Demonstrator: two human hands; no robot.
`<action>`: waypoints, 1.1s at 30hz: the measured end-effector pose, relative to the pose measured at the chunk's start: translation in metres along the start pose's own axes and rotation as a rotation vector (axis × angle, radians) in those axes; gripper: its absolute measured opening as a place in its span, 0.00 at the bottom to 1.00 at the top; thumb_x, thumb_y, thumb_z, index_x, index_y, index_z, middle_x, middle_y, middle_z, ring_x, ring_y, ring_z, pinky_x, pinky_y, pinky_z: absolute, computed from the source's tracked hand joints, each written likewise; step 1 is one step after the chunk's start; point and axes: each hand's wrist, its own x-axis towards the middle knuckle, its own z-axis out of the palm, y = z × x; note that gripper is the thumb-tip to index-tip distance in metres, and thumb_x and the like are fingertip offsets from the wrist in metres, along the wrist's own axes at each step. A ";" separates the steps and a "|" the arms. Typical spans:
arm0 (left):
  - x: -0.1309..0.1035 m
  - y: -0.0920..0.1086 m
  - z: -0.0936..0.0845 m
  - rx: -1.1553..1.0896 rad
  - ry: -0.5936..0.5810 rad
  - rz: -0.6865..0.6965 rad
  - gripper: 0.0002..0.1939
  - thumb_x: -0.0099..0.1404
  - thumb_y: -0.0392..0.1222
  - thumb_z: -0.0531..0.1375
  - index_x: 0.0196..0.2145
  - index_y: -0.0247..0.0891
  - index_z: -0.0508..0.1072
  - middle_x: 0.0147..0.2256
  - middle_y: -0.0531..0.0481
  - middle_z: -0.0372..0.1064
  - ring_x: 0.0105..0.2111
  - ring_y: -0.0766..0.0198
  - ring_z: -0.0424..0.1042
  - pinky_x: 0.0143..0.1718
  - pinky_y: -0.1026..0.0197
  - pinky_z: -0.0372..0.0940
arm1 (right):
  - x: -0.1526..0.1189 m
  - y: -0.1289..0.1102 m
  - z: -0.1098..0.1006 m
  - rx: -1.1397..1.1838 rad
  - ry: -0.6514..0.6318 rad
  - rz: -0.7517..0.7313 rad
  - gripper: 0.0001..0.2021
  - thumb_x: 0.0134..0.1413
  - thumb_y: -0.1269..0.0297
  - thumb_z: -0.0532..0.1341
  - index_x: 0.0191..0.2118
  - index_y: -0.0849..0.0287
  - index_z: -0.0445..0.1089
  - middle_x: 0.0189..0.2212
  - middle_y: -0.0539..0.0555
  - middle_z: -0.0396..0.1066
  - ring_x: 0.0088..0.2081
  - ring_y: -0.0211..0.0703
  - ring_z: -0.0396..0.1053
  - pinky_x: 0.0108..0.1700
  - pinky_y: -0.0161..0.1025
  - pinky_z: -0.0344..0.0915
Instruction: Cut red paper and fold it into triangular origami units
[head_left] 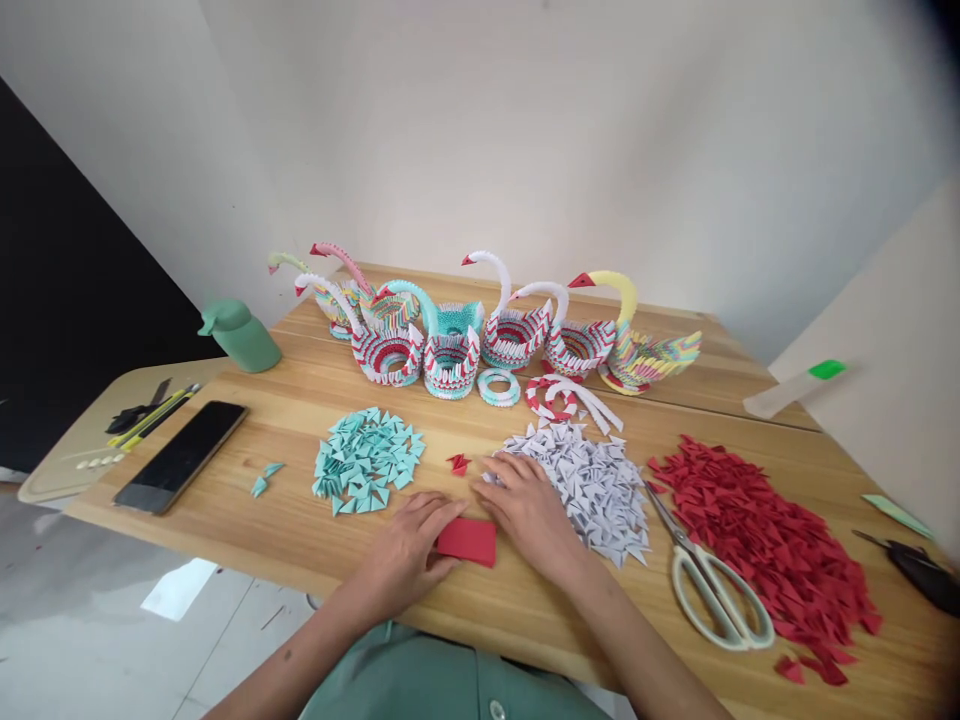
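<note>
A small red paper rectangle lies on the wooden table close to its front edge. My left hand grips its left end, fingers on the far side and thumb on the near side. To the right, my right hand rests flat with its fingers stretched out and holds nothing I can see. Its fingers reach the left border of a pile of folded white paper triangles. Just beyond the two hands is a little folded red piece.
Turquoise triangles are heaped left, red triangles right. Scissors lie between the white and red piles. Several folded-paper swans and paper rings stand behind. A phone and green jug are left.
</note>
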 end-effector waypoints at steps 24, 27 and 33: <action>-0.007 -0.007 0.006 -0.005 0.050 -0.002 0.33 0.58 0.30 0.63 0.59 0.40 0.58 0.51 0.40 0.68 0.52 0.51 0.66 0.54 0.46 0.64 | -0.058 -0.032 0.012 0.164 0.174 -0.026 0.09 0.60 0.68 0.59 0.45 0.57 0.73 0.49 0.59 0.74 0.53 0.53 0.66 0.55 0.57 0.63; -0.008 -0.008 0.007 -0.007 0.052 -0.012 0.32 0.58 0.29 0.62 0.58 0.40 0.59 0.51 0.40 0.68 0.53 0.51 0.66 0.54 0.46 0.63 | -0.058 -0.031 0.014 0.186 0.180 -0.028 0.10 0.60 0.71 0.59 0.46 0.56 0.73 0.49 0.58 0.73 0.53 0.52 0.66 0.54 0.57 0.64; -0.007 -0.005 0.004 -0.051 0.040 -0.015 0.33 0.57 0.32 0.64 0.59 0.40 0.60 0.52 0.39 0.68 0.53 0.51 0.66 0.55 0.46 0.63 | -0.058 -0.027 0.017 0.293 0.284 -0.002 0.12 0.58 0.74 0.59 0.44 0.54 0.74 0.45 0.55 0.76 0.49 0.50 0.70 0.54 0.55 0.64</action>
